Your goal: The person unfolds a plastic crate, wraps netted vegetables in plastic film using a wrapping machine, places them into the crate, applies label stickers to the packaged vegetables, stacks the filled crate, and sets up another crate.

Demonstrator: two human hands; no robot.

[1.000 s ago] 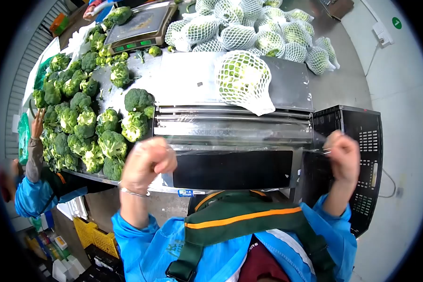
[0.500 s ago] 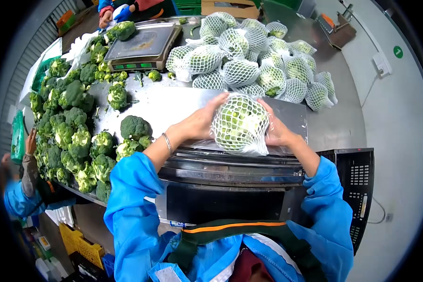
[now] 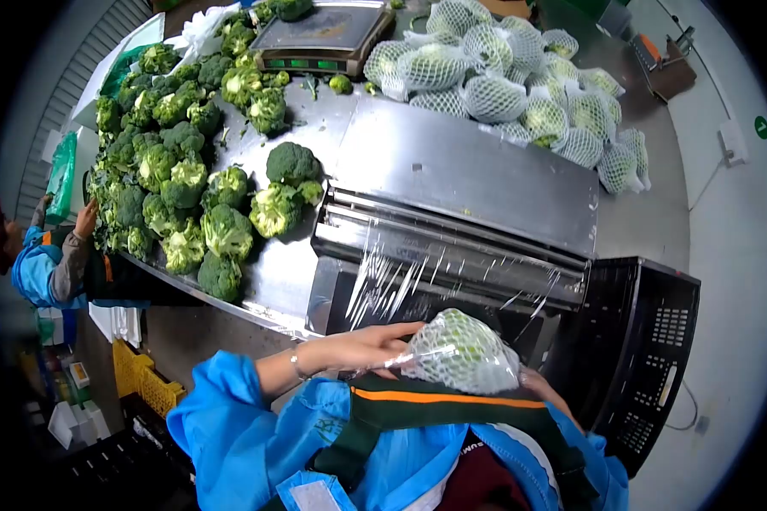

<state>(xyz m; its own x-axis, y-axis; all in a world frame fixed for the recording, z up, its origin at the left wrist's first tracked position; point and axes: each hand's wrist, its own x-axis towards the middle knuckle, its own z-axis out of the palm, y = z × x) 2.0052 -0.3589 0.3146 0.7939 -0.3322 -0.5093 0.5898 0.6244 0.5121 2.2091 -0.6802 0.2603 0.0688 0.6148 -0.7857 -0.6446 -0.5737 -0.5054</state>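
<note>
A broccoli in white mesh netting (image 3: 462, 351) is held close to my body, with clear film around it. My left hand (image 3: 368, 347) presses on its left side, and my right hand (image 3: 547, 393) touches its lower right side, partly hidden behind it. Clear film (image 3: 400, 277) stretches from the metal roller unit (image 3: 452, 244) down toward the netted broccoli. Beyond the unit lies a flat metal plate (image 3: 469, 170).
Loose broccoli (image 3: 175, 183) covers the table's left side. Netted broccoli (image 3: 494, 68) is piled at the back, beside a scale (image 3: 315, 34). A black crate (image 3: 656, 341) stands at the right. A co-worker (image 3: 51, 264) is at the far left.
The netted broccoli has come from above the metal plate down toward my body, both hands with it. Film now stretches between it and the roller unit. The camera view has shifted.
</note>
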